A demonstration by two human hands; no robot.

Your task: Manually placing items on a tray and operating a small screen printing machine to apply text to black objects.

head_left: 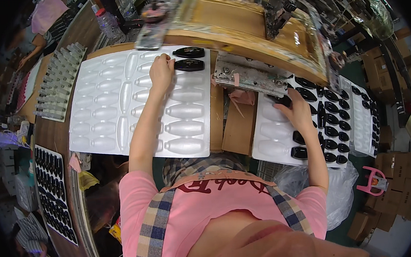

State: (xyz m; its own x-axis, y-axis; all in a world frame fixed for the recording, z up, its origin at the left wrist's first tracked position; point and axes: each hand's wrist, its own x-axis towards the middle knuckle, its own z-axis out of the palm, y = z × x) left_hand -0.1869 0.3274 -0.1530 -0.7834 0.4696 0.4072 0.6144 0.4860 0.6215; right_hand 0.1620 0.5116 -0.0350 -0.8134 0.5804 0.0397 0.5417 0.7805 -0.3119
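At 11 o'clock, bottle [189,65] touched by left hand [162,73], at 3, second bottle [284,101] straddled by right hand [298,110], grips unclear

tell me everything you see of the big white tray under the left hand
The white tray looks like thin moulded plastic, rectangular, with rows of shallow bottle-shaped hollows and a middle column of hollows turned lengthwise. It lies roughly flat before the person. Two glossy black bottles rest in its far right corner. The left hand is above it, at the nearer bottle's left end; whether it touches the tray is unclear.
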